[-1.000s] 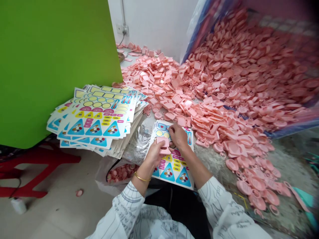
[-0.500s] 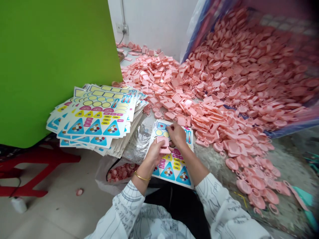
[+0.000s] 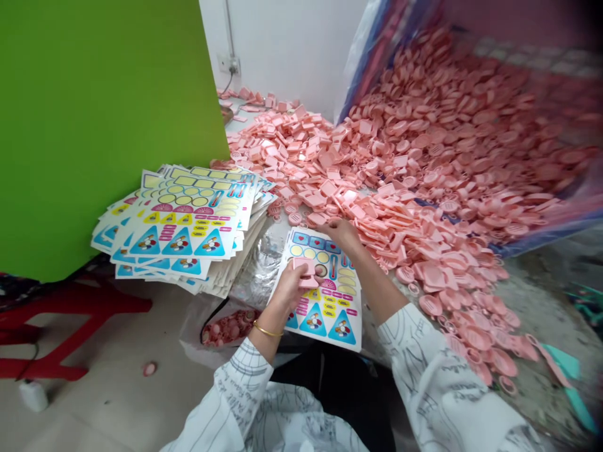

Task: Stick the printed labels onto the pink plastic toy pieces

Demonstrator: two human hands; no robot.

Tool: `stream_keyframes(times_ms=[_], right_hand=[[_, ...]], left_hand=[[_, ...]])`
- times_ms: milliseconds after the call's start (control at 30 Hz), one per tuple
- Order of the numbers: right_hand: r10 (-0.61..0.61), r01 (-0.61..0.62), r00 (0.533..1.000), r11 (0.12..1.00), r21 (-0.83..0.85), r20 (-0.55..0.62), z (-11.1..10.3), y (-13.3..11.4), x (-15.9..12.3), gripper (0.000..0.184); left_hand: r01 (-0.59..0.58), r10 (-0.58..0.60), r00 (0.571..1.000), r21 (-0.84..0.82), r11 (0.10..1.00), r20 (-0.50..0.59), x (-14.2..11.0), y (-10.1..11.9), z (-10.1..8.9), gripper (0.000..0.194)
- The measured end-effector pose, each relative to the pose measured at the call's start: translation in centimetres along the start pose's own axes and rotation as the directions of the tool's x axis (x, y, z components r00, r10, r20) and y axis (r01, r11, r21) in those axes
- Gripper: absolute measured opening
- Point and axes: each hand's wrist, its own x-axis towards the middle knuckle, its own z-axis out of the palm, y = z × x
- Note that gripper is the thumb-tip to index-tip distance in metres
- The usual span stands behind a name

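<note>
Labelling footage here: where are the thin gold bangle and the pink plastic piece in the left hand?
Thin gold bangle (image 3: 266, 332), head view, its middle front.
Pink plastic piece (image 3: 305, 270), head view, its top face.

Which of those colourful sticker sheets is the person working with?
The single sheet lying apart from the fanned stack, closest to the person. Their left hand holds a pink plastic piece over it; neither hand touches the stack.
</note>
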Motion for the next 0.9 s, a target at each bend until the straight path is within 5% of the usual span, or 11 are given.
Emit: stream_keyframes(times_ms=[167, 367, 900], right_hand=[[-0.111, 0.109, 0.994, 0.987, -0.114, -0.013, 1.5, -0.2, -2.1, 0.018], [-0.054, 0.048, 0.997, 0.992, -0.114, -0.054, 3.5, -1.0, -3.4, 0.022], [0.001, -0.011, 0.998, 0.989, -0.148, -0.068, 3.8, -1.0, -3.9, 0.025]], left_hand=[[-0.004, 0.004, 1.0, -0.005, 1.0, 0.024, 0.2, 0.0, 0.0, 0.017], [-0.018, 0.018, 1.0, 0.014, 1.0, 0.005, 0.6, -0.3, -0.1, 0.018], [-0.008, 0.008, 1.0, 0.03, 1.0, 0.004, 0.8, -0.6, -0.3, 0.021]])
